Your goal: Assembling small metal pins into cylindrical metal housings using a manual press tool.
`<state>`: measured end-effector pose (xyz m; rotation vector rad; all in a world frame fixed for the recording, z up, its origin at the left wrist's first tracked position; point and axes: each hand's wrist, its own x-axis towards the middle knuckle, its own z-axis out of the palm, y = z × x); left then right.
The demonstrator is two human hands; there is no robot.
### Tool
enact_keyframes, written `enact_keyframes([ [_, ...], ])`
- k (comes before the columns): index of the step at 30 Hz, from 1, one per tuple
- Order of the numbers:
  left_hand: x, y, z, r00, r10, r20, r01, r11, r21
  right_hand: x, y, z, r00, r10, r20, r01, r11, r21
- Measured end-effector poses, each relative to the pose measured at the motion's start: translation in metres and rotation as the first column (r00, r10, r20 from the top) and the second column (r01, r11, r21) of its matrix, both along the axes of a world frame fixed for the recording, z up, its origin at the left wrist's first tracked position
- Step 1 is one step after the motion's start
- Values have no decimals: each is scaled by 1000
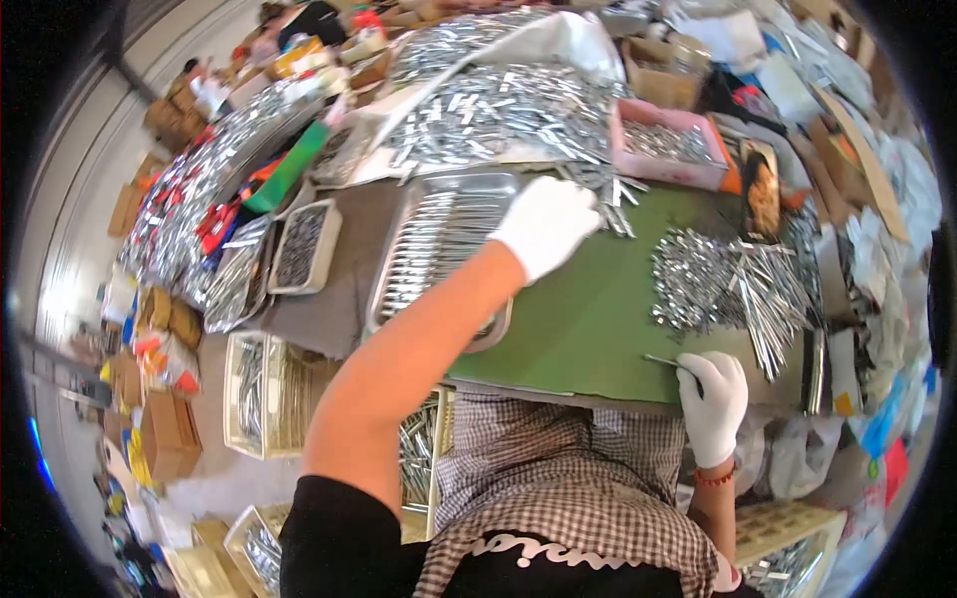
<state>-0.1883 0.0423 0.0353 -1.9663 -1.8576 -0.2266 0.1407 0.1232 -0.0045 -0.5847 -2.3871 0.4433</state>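
Note:
My left hand [550, 227], in a white glove, reaches across the green mat [588, 319] to loose flat metal strips [620, 207] at its far edge. Its fingers are bunched together, and whatever lies in them is hidden. At the near edge of the mat my gloved right hand [714, 407] pinches a thin metal rod [660, 360] that points left. Partly under my left forearm sits a metal tray [383, 289] with rows of slim metal pieces. To the right lie a heap of small shiny metal parts [688, 279] and a fan of long metal rods [768, 307].
A large pile of metal strips [498, 110] covers the far side. A pink box [620, 159] of small parts stands at the back right, and a cream bin [329, 244] of dark parts at the left. Yellowish crates [289, 404] hold metal strips below the table's left edge.

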Motion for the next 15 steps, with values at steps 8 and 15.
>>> enact_keyframes([
  [8, 20, -6, -14, 996, 66, -61, -72, 992, -108, 4, -1, -4, 998, 61, 1, -61, 998, 4],
  [15, 142, -41, -5, 951, -23, 308, 65, 990, -125, 12, 5, -1, 999, 18, 35, -18, 1000, -1],
])
